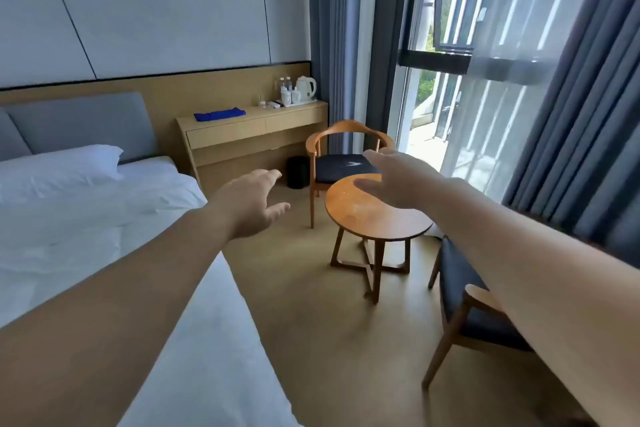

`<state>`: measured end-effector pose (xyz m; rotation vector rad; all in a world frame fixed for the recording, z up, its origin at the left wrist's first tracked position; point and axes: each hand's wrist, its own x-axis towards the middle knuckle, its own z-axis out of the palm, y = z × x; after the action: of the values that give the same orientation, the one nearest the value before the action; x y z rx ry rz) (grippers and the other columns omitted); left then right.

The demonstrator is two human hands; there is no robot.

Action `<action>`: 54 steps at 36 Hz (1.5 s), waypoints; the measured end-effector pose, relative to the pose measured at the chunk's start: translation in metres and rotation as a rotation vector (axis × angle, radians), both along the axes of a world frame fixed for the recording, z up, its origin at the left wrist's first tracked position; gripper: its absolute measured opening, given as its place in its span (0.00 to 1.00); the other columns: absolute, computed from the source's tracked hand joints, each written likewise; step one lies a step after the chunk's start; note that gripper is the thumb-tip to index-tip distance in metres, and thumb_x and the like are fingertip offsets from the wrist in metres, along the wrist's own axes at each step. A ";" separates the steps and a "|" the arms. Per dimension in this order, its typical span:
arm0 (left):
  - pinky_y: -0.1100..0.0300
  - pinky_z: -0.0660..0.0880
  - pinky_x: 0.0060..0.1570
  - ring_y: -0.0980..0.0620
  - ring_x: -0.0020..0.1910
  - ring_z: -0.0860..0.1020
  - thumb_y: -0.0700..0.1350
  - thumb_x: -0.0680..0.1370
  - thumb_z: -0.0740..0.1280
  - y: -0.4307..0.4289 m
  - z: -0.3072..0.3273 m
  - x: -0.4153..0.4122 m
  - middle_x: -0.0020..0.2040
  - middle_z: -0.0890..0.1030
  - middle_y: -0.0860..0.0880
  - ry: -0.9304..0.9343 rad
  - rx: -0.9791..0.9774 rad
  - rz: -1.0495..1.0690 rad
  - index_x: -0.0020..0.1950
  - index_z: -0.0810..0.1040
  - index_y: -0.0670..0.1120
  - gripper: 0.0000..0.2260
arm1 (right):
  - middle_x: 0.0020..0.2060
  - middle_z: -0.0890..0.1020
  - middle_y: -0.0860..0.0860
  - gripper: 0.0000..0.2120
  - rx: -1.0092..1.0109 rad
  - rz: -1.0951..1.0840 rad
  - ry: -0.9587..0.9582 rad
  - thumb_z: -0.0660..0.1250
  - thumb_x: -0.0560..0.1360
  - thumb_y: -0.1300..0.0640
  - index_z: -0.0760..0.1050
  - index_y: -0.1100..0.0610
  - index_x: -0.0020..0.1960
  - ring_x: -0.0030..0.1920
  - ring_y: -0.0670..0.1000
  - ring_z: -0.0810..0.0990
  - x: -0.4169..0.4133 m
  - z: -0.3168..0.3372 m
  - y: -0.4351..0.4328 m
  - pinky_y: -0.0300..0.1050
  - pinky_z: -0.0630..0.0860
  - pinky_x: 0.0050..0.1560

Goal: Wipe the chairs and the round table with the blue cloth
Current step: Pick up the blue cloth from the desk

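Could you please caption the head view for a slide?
Open left hand and right hand extend toward round wooden table; blue cloth lies on wooden desk.

Folded blue cloth [219, 114] lies flat on the wooden desk [242, 126] by the wall. Wooden round table [374, 218] stands upright on crossed legs. Far chair [343, 168] is just behind it and near chair [474, 315] is at its right. Both are wood with dark seat cushions.

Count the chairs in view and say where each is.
2. One chair stands beyond the round table, near the desk; the other chair sits right of the table, partly hidden by the right forearm. Others may be out of frame.
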<state>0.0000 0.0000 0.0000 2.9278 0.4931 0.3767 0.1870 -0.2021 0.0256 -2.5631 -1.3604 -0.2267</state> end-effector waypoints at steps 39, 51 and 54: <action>0.49 0.65 0.67 0.47 0.71 0.64 0.57 0.78 0.62 0.152 -0.077 0.289 0.75 0.62 0.48 0.084 -0.094 0.179 0.76 0.57 0.48 0.30 | 0.62 0.72 0.52 0.31 -0.177 0.209 0.030 0.59 0.77 0.38 0.60 0.51 0.74 0.59 0.54 0.75 0.294 -0.073 0.199 0.51 0.78 0.55; 0.52 0.66 0.65 0.48 0.71 0.65 0.56 0.78 0.62 0.220 -0.089 0.310 0.74 0.62 0.48 0.051 -0.124 0.292 0.75 0.59 0.47 0.29 | 0.54 0.73 0.51 0.29 -0.189 0.293 0.027 0.59 0.76 0.37 0.64 0.52 0.70 0.52 0.52 0.76 0.339 -0.094 0.281 0.52 0.79 0.52; 0.53 0.66 0.65 0.48 0.70 0.65 0.56 0.78 0.62 0.248 -0.099 0.315 0.74 0.63 0.48 0.058 -0.131 0.295 0.75 0.59 0.47 0.29 | 0.51 0.72 0.50 0.27 -0.203 0.301 0.022 0.59 0.76 0.36 0.65 0.51 0.69 0.50 0.51 0.76 0.348 -0.101 0.310 0.52 0.79 0.51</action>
<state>0.3151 0.2481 -0.0987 2.7477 0.9254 0.2814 0.5352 0.1079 -0.0755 -2.4587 -1.8190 -0.0074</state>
